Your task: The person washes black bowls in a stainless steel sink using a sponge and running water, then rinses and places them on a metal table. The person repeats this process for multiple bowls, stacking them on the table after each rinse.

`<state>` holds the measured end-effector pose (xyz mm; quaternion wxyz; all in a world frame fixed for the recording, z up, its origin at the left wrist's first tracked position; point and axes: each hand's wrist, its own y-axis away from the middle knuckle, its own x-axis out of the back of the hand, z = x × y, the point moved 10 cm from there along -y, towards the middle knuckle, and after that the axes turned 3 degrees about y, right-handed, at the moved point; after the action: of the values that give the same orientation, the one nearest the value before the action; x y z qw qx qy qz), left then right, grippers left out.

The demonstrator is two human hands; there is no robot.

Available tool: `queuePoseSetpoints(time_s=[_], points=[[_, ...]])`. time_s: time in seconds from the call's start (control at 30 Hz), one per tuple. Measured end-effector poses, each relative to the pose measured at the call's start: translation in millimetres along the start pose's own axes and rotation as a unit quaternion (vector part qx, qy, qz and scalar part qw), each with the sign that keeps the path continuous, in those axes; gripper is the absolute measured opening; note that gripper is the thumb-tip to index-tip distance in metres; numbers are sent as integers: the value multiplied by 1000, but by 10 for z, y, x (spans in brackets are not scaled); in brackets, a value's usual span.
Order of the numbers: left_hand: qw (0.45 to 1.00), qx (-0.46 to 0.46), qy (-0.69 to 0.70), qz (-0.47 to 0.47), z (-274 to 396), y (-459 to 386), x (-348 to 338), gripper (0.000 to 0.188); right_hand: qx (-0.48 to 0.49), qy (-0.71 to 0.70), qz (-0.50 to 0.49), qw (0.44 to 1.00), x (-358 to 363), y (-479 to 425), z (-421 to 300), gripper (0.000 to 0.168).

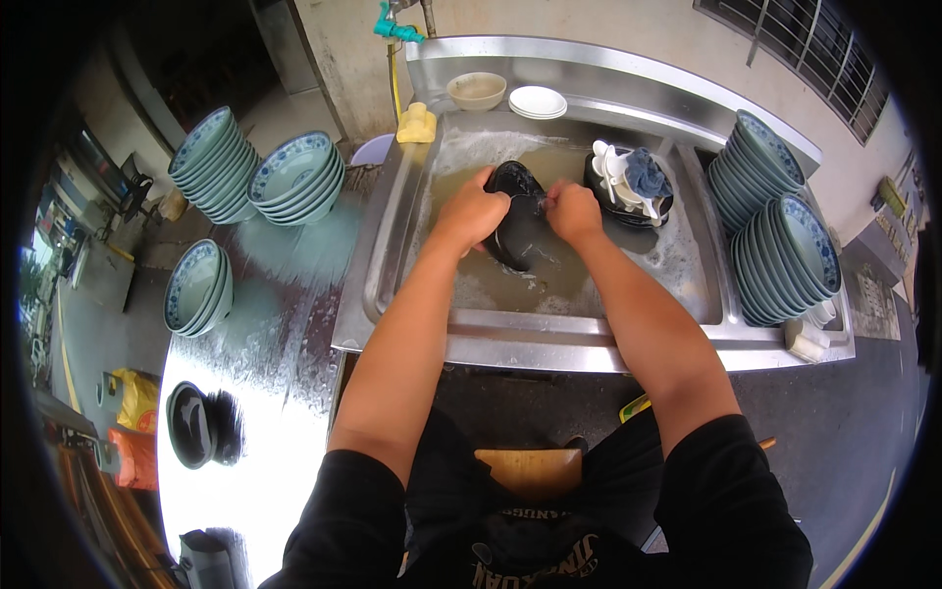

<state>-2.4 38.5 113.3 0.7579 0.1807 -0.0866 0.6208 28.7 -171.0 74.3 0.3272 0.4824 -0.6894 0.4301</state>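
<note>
My left hand (475, 210) grips the left rim of a black oval bowl (519, 213), which is tilted in the murky water of a stainless steel sink (526, 327). At the bowl's right side my right hand (572, 210) is closed, with a bit of something thin and shiny at its fingertips, too small to name; the blurred water hides the lower part of the bowl. Right of my hands, several white spoons (609, 171) and a dark blue cloth (646, 174) lie on black bowls (634, 215) standing in the water.
Stacked green-blue bowls stand on the sink's right ledge (784, 258) and on the wet table (272, 294) at left. Another black bowl (193, 425) lies there. Behind the sink basin are a beige bowl (476, 90) and white plates (538, 101); a yellow sponge (416, 123) sits at its corner.
</note>
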Motion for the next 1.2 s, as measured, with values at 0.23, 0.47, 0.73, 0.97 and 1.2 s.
queuePoseSetpoints(time_s=[0.23,0.47,0.73,0.97,1.2], points=[[998,24,-18,-58,5,105,-138,64,244,-61,188,949,420,189,-562,14],[999,-5,-52,-4,47,54,-67,66,-23,117,-124,985,-140,59,-36,23],[997,17,-62,-34,-126,-69,-119,71,0,82,-72,994,73,120,-242,17],[994,44,23,-97,-203,-70,-269,70,205,-12,128,970,248,160,-542,10],[993,53,45,-97,-307,-191,-318,74,11,112,-40,993,-175,-36,28,15]])
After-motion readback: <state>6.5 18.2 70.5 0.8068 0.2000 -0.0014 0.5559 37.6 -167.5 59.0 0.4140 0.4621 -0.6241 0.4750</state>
